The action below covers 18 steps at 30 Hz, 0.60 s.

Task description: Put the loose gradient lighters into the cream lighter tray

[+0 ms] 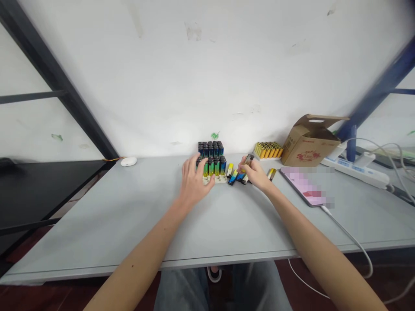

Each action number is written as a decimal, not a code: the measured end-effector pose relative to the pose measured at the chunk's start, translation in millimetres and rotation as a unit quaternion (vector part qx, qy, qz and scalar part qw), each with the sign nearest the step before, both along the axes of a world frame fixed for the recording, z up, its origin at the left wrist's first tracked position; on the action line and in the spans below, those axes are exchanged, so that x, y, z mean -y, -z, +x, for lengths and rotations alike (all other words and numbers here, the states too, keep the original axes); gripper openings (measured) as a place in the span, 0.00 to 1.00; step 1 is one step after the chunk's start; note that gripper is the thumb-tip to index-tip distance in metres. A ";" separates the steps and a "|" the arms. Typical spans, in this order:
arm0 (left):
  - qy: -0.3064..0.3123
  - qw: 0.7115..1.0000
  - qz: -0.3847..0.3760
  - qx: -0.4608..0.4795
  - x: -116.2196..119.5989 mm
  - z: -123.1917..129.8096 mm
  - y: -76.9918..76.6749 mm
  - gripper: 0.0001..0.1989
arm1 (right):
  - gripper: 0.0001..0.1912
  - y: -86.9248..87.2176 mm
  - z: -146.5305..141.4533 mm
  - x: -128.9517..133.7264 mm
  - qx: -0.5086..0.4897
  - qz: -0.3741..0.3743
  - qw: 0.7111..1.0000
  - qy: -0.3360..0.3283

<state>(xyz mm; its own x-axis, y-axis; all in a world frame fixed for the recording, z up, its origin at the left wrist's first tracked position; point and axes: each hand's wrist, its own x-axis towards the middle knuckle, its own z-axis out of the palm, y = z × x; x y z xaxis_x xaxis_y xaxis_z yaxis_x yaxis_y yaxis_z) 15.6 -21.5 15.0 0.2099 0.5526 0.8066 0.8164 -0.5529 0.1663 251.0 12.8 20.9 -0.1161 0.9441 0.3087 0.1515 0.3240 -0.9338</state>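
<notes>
My left hand [193,179] has its fingers spread at the left side of a white tray [220,179], which holds upright lighters [216,167] with black tops in green, yellow and blue. Nothing shows in that hand. My right hand [255,172] pinches a dark-topped lighter [248,160] above several loose lighters [233,177] lying right of the tray. Behind the tray stands another block of dark blue lighters [210,149]. The front slots of the tray hold no lighters near its right corner.
A tray of orange-yellow lighters [268,150] stands by an open cardboard box [309,144] at the back right. Near them are a phone [303,186] with a cable and a power strip [356,172]. A white case [129,161] lies back left.
</notes>
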 end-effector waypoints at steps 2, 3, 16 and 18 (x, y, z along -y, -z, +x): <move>0.041 0.999 0.032 -0.012 3.9 6.0 -0.1 0.19 | 0.06 -2.3 -4.7 0.1 -0.097 -0.070 0.993 -0.012; 0.059 0.997 0.042 -0.011 5.9 9.0 -0.2 0.17 | 0.06 -4.3 -6.8 1.1 -0.141 -0.099 0.985 -0.021; 0.066 0.994 0.006 0.087 10.4 19.5 4.1 0.08 | 0.16 -18.1 -6.1 12.4 -0.361 -0.234 0.891 -0.143; 0.069 0.994 0.004 0.090 10.2 19.2 3.6 0.10 | 0.21 -18.5 -5.8 13.4 -0.367 -0.223 0.886 -0.176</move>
